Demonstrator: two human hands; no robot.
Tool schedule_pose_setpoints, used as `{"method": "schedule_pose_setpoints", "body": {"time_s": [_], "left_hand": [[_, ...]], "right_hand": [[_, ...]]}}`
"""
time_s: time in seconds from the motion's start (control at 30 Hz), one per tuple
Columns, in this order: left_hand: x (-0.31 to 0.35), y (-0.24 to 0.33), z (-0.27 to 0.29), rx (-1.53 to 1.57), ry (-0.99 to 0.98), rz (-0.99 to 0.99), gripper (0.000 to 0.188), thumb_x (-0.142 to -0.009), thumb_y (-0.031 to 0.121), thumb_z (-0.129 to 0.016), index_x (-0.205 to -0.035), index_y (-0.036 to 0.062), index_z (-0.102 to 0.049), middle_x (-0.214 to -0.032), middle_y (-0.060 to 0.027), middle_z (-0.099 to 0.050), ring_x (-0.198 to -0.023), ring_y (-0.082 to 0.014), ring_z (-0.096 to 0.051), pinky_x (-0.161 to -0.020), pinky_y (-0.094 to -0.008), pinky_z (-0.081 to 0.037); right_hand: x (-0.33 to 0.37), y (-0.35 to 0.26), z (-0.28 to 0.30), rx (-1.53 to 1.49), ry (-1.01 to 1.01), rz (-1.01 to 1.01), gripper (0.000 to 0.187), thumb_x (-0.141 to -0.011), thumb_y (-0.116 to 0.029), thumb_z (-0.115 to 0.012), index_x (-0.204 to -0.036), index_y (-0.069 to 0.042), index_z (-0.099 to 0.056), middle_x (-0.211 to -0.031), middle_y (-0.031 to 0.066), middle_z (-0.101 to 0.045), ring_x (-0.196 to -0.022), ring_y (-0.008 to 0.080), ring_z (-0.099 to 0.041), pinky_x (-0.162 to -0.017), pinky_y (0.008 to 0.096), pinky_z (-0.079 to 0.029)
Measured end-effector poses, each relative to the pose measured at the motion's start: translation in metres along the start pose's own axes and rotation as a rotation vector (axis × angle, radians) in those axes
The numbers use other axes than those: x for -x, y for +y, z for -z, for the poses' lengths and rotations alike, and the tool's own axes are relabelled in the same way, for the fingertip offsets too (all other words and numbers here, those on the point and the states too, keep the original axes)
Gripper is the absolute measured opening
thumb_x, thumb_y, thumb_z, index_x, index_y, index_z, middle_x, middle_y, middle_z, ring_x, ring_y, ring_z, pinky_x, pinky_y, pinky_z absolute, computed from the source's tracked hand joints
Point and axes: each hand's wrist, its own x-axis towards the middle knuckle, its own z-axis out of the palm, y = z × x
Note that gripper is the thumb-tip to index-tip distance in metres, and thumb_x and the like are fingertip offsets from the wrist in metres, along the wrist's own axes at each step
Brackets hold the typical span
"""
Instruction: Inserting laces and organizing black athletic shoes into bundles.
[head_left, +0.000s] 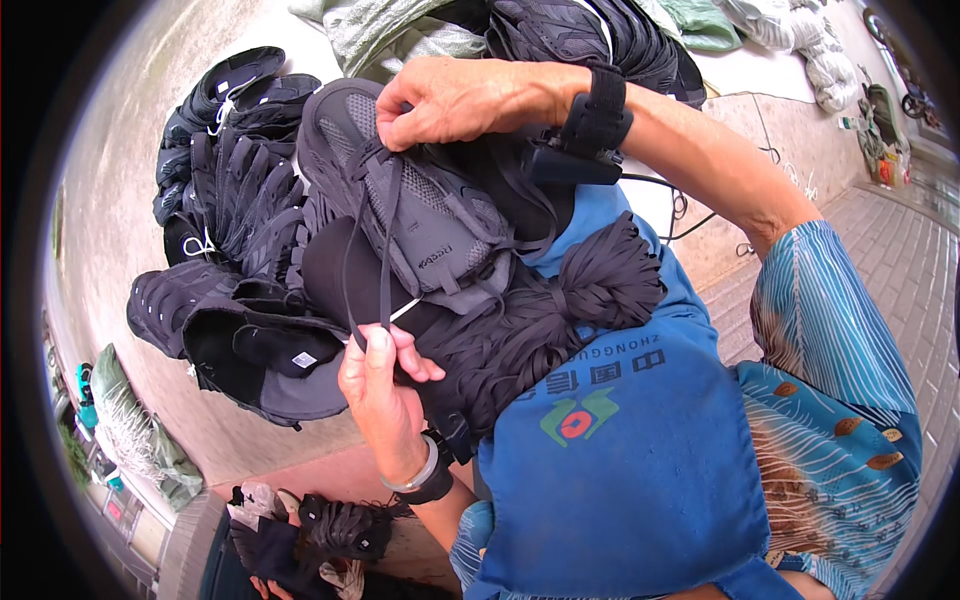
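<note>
A dark grey sneaker (425, 225) with mesh panels rests in front of me, above my lap. My right hand (445, 105) is at its upper end, thumb and finger pinched on the dark shoelace at the eyelets. Two flat strands of the shoelace (386, 265) run down across the shoe to my left hand (385, 385). There thumb and forefinger are closed on the strands, with the other fingers curled. A thick bundle of dark laces (540, 325), tied round its middle, lies on my blue apron (640, 460) beside the shoe.
Several dark sneakers (235, 170) are heaped on the left, one (265, 360) with its opening up. More dark shoes (600, 40) and a pale woven sack (400, 40) lie at the far side. Another person's hand (270, 588) and dark shoes (345, 525) show at lower left. A black cable (690, 215) hangs near my right wrist.
</note>
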Motion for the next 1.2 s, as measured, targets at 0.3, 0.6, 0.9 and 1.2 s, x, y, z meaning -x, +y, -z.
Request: {"method": "schedule_pose_setpoints", "body": {"time_s": [0.3,0.6,0.9,1.2], "left_hand": [[0.013,0.014,-0.005,-0.058,-0.099,-0.093,0.025,-0.098,0.020,-0.048,-0.084,0.0001,-0.053,-0.060,-0.0028,-0.045,-0.048,-0.0105,-0.043,-0.044,-0.0284,-0.047],[0.031,0.035,-0.016,0.031,-0.274,-0.167,0.028,-0.097,0.016,-0.046,-0.080,-0.0054,-0.049,-0.056,-0.0047,-0.042,-0.042,-0.0081,-0.036,-0.038,-0.0266,-0.046],[0.026,0.068,-0.030,0.358,-0.344,-0.337,0.029,-0.102,0.025,-0.033,-0.087,0.0018,-0.042,-0.061,-0.0032,-0.041,-0.043,-0.0124,-0.038,-0.037,-0.0338,-0.050],[0.045,0.125,0.000,0.596,-0.599,-0.510,0.012,-0.094,0.001,-0.044,-0.084,0.0060,-0.040,-0.065,-0.0015,-0.043,-0.061,-0.0145,-0.046,-0.068,-0.0302,-0.046]], "right_hand": [[0.009,-0.006,-0.008,-0.110,-0.025,-0.063,0.018,-0.080,-0.021,-0.054,-0.074,-0.006,-0.062,-0.056,-0.0054,-0.042,-0.043,0.0060,-0.030,-0.040,0.0262,-0.021],[0.003,0.003,-0.005,0.421,0.250,0.086,0.025,-0.080,-0.022,-0.054,-0.076,0.002,-0.060,-0.063,0.0150,-0.057,-0.060,0.0241,-0.057,-0.062,0.0361,-0.046],[0.021,0.006,-0.011,0.499,0.319,0.187,0.032,-0.083,-0.030,-0.057,-0.078,0.002,-0.061,-0.067,0.0188,-0.059,-0.067,0.0318,-0.060,-0.065,0.0390,-0.047],[0.087,0.005,0.028,-0.291,0.459,-0.103,0.023,-0.087,-0.027,-0.056,-0.086,-0.007,-0.066,-0.061,-0.0046,-0.045,-0.044,0.0024,-0.035,-0.039,0.0206,-0.027]]}}
